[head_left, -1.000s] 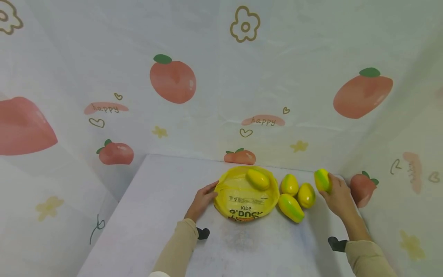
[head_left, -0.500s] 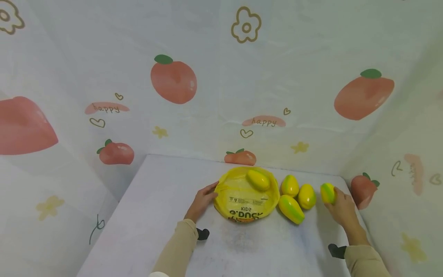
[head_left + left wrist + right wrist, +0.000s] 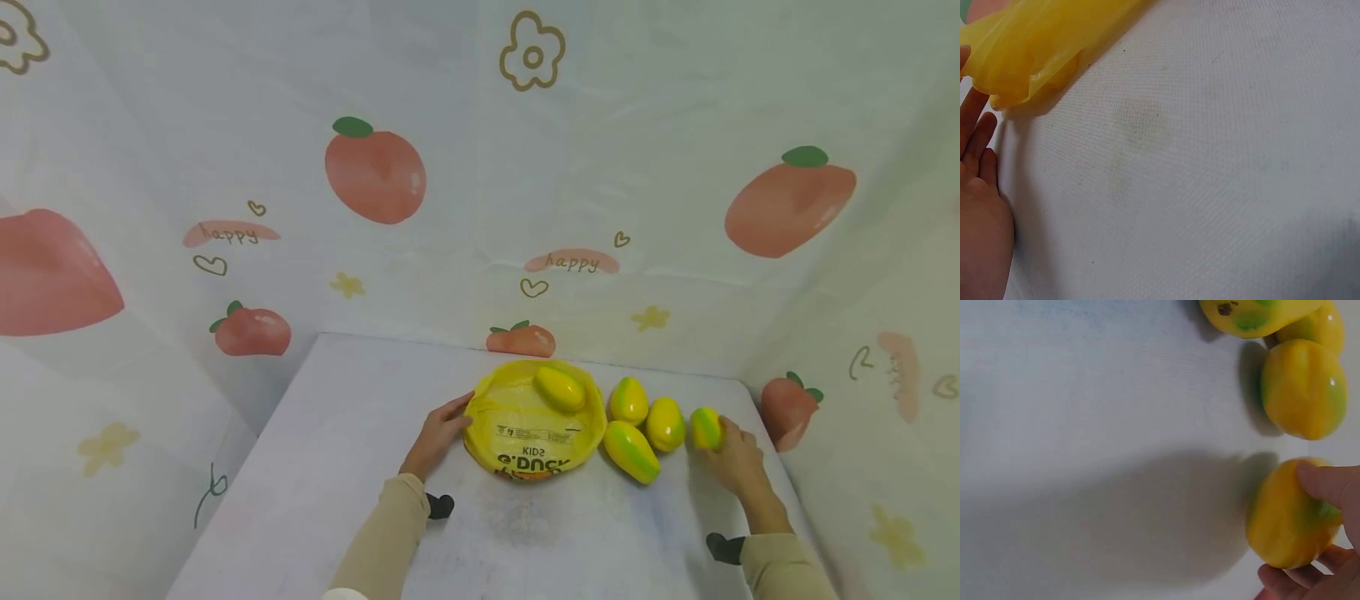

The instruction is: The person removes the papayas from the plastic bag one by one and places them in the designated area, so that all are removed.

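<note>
A yellow plastic bag (image 3: 517,408) with printed lettering lies with its round mouth spread, and one yellow papaya with green streaks (image 3: 559,389) rests inside its far right part. At the bag's left edge my left hand (image 3: 435,437) pinches the rim; in the left wrist view the thumb tip and a finger meet the yellow film (image 3: 1054,50). My right hand (image 3: 738,462) holds another papaya (image 3: 707,428), thumb on one side and fingers on the other (image 3: 1291,515). This fruit is low over the table or touching it; I cannot tell which.
Three more papayas, a far one (image 3: 628,401), a right one (image 3: 664,425) and a near one (image 3: 632,451), lie close together between the bag and my right hand. The white table (image 3: 315,467) meets patterned cloth walls (image 3: 450,275) at its back and right.
My right hand has brought its papaya down and nearer to me, then slightly left, beside the group of three. The left hand and the bag have stayed in place.
</note>
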Tool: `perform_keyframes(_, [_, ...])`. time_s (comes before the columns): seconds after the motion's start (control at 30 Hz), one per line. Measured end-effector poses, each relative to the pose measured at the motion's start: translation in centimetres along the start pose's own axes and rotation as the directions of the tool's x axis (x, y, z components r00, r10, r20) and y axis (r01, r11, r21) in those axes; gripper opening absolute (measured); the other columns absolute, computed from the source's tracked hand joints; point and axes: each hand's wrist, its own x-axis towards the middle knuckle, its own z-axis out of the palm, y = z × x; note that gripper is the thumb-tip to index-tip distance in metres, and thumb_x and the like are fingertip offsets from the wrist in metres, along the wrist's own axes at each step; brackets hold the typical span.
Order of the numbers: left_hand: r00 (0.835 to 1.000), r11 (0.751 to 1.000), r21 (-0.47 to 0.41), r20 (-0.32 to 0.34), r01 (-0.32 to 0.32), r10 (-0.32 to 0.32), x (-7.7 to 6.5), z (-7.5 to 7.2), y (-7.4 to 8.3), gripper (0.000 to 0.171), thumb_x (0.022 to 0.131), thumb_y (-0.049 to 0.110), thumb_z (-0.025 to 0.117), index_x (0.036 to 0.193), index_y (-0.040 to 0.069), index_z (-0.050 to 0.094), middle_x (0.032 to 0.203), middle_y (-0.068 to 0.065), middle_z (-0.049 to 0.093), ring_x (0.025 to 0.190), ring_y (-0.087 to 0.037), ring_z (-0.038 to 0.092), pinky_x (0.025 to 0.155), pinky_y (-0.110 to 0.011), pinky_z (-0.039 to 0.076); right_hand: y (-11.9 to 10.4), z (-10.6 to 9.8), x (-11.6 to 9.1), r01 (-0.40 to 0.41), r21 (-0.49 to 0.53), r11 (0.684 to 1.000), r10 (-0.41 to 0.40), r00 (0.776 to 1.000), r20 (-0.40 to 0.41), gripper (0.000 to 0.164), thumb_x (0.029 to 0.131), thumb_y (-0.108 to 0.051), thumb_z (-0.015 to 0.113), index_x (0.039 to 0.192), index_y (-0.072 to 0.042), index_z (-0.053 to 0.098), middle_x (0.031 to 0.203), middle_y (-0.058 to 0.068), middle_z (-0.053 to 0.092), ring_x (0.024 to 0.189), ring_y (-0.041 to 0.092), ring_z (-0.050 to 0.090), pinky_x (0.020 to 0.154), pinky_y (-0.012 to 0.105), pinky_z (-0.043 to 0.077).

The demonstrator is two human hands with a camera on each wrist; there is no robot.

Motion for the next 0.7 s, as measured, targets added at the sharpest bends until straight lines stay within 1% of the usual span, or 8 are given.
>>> perform_keyframes(0.13, [1.0,1.0,-0.003,-0.002,-0.006,0.006,0.07,-0.02,-0.13,0.048,0.094,0.029,0.067,0.141,0.039,0.06,0.156,0.008,0.051,0.156,-0.025,0.031,0.129,-0.057,0.018,-0.1,0.35,0.01,0.013,0.004,1.0,-0.013,1.0,0.013,0.075,0.096,-0.021,0.056,0.148,0.019,0.021,0.139,0.05,0.03,0.124,0.068,0.034,0.104,0.079,0.034])
perform_keyframes(0.43, [1.0,1.0,0.006,-0.007,0.001,0.0,0.22,0.14,-0.17,0.048,0.094,0.03,0.067,0.141,0.039,0.06,0.156,0.008,0.051,0.156,-0.025,0.032,0.129,-0.057,0.019,-0.2,0.69,0.15,-0.007,0.019,1.0,0.007,0.999,0.045,0.077,0.096,-0.024,0.059,0.149,0.017,0.02,0.139,0.047,0.03,0.124,0.064,0.034,0.106,0.078,0.034])
perform_keyframes(0.53, [1.0,1.0,0.008,-0.008,0.004,-0.004,0.21,0.14,-0.14,0.049,0.094,0.03,0.067,0.141,0.039,0.06,0.156,0.008,0.051,0.156,-0.025,0.032,0.129,-0.057,0.019,-0.23,0.71,0.13,-0.005,0.022,1.0,0.004,0.999,0.044,0.078,0.097,-0.025,0.059,0.15,0.016,0.021,0.14,0.046,0.031,0.124,0.063,0.035,0.106,0.078,0.034])
perform_keyframes(0.7, [1.0,1.0,0.005,-0.008,0.014,-0.013,0.28,0.13,-0.2,0.049,0.094,0.029,0.067,0.141,0.039,0.06,0.157,0.008,0.051,0.156,-0.026,0.031,0.129,-0.058,0.019,-0.03,0.74,0.03,-0.004,0.025,1.0,0.003,0.998,0.056,0.082,0.097,-0.03,0.059,0.151,0.017,0.018,0.141,0.048,0.027,0.124,0.064,0.034,0.106,0.078,0.034])
